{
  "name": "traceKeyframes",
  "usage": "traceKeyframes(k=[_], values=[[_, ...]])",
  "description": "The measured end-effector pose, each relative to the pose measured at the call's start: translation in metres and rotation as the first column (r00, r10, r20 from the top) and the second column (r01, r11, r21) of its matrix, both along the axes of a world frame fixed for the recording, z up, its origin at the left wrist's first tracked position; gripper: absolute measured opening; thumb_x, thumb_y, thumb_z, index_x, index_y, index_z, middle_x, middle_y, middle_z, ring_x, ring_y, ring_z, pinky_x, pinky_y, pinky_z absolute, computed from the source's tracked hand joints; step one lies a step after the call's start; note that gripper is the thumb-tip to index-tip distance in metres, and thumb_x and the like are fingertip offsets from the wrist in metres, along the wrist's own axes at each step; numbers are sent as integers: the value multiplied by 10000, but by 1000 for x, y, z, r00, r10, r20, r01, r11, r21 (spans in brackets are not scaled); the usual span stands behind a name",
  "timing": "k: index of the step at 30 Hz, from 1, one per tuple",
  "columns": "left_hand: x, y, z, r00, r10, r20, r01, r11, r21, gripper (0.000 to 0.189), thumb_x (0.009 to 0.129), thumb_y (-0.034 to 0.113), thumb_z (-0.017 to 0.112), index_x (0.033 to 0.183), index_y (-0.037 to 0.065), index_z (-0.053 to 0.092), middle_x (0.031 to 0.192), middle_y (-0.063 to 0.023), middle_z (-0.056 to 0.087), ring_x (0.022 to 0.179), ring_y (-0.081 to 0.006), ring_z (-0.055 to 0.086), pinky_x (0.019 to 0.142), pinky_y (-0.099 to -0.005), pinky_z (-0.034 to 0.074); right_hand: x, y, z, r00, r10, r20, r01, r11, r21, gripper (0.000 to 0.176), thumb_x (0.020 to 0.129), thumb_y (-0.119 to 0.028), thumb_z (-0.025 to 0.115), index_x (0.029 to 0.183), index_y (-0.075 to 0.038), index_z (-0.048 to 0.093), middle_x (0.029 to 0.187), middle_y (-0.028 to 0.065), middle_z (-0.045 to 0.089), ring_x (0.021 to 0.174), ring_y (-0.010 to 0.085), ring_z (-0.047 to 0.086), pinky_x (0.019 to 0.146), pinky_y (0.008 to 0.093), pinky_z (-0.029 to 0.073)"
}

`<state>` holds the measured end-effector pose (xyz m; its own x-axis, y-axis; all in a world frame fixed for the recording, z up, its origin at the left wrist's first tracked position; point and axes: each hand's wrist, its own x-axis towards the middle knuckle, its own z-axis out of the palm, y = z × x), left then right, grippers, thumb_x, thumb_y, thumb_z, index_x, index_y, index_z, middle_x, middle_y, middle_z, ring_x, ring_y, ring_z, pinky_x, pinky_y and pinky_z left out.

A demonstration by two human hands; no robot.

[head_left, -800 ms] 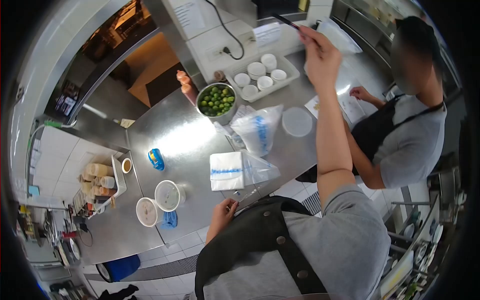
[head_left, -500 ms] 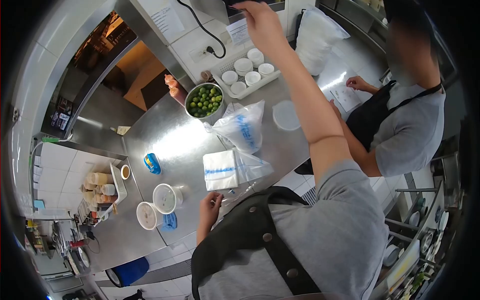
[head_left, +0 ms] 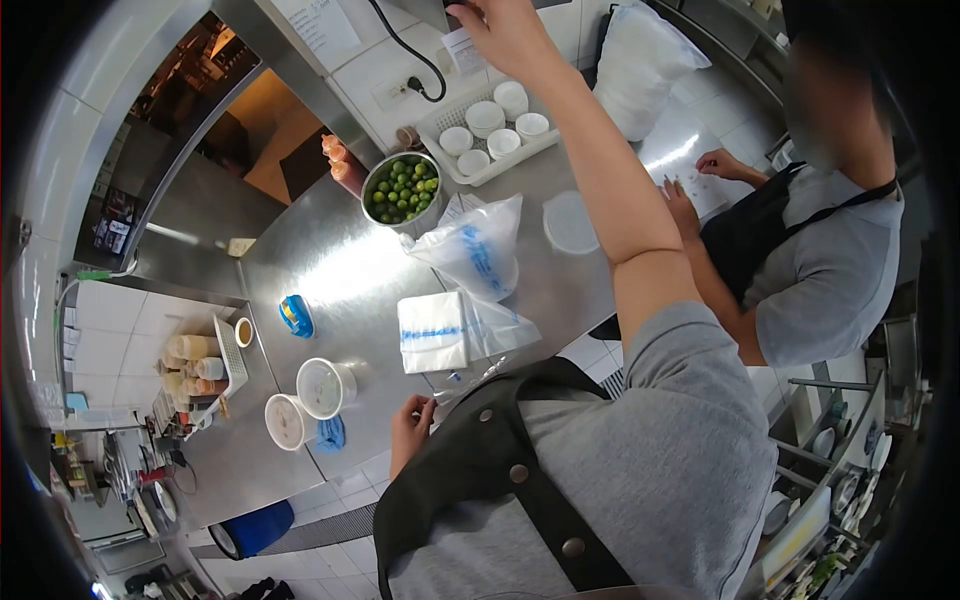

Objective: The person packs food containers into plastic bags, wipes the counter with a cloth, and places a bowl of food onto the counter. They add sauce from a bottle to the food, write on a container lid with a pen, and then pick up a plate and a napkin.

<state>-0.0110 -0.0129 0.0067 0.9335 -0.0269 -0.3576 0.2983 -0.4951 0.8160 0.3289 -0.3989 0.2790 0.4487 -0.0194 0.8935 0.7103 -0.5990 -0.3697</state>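
My right hand [head_left: 492, 35] is raised at the top edge, its fingers closed together at the lower edge of a metal box [head_left: 432, 12]; what they hold is too small to tell. Low in the middle, my left hand [head_left: 411, 426] is closed with curled fingers beside clear crinkled plastic [head_left: 470, 383] at the counter's front edge; whatever it grips is unclear. Just beyond lies a folded stack of white bags with a blue print [head_left: 431, 334]. Behind the stack stands a filled plastic bag [head_left: 470, 248]. A steel bowl of limes [head_left: 403, 190] is farther back.
A white basket [head_left: 467, 178] holds small white bowls. Two round tubs [head_left: 326, 388] [head_left: 289, 421], a blue cloth [head_left: 330, 434] and a blue-yellow item [head_left: 296, 316] are at left. A co-worker [head_left: 820, 260] stands at right, both hands over a paper. A round lid [head_left: 571, 222] lies between.
My right hand has moved slightly left and up against the metal box. The whole view has shifted a little. The co-worker's hands have moved over the paper.
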Motion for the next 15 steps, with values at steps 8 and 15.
traceKeyframes(k=[8, 15], values=[[1, -3, -1, 999, -26, 32, 27, 1000, -9, 181, 975, 141, 660, 937, -35, 660, 676, -33, 601, 593, -82, 509, 521, -273, 394, 16, -10, -10, 990, 68, -122, -63, 997, 44, 234, 855, 22, 694, 1087, 45, 676, 992, 166, 656, 843, 271, 666, 723, 337, 521], [-8, 5, 2, 997, -56, -59, 57, 998, 21, 193, 975, 185, 666, 983, -6, 695, 701, -59, 645, 613, -102, 577, 559, -275, 435, -18, -5, -14, 985, 160, 59, -171, 931, 322, 327, 852, 59, 698, 1175, 23, 669, 1087, 103, 550, 1005, 221, 612, 828, 303, 534]])
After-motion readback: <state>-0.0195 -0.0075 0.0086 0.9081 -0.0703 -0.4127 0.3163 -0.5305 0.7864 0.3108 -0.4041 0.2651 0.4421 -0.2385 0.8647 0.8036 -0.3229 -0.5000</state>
